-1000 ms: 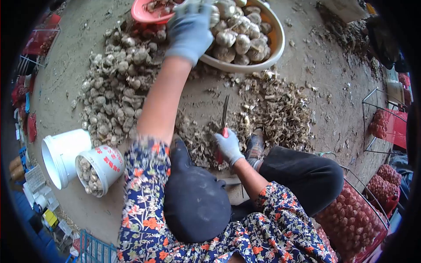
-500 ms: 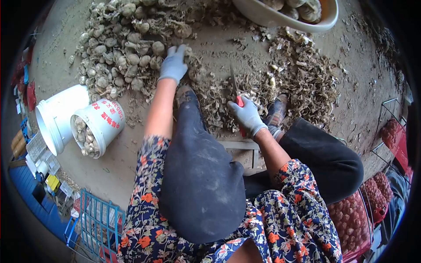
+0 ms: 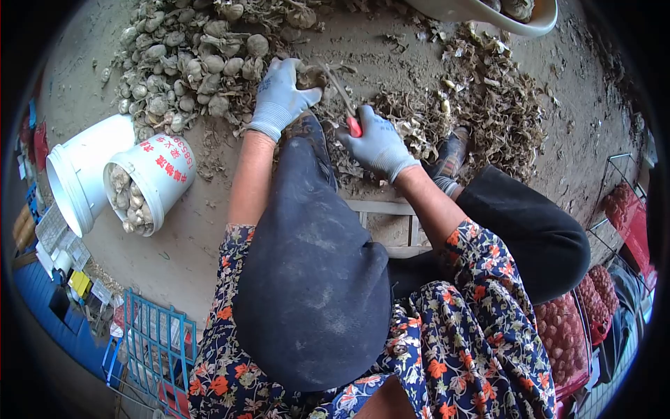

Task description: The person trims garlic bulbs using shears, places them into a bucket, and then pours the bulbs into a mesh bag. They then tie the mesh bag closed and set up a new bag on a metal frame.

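My left hand (image 3: 283, 98), in a pale grey glove, is closed around a dirt-covered garlic bulb (image 3: 311, 75) at the right edge of the garlic heap (image 3: 202, 66). The bulb's dry stem points to the right. My right hand (image 3: 377, 143), gloved likewise, grips a red-handled cutting tool (image 3: 354, 126). Its narrow metal blade slants up and left, with the tip close to the bulb and stem. Whether the tool has one blade or two cannot be made out. Dry stalk trimmings (image 3: 495, 112) lie on the ground beyond my right hand.
At left, two white buckets lie tipped: one bucket (image 3: 84, 167) behind a bucket with red writing (image 3: 157, 167) that holds garlic. A pale basin (image 3: 481, 15) with bulbs is at the top. A blue metal rack (image 3: 157, 342) and red net sacks (image 3: 562, 342) flank my legs.
My left hand has drawn back slightly from the heap with a garlic bulb in its grasp. My right hand has moved left and up, bringing the cutting tool's blade to the bulb.
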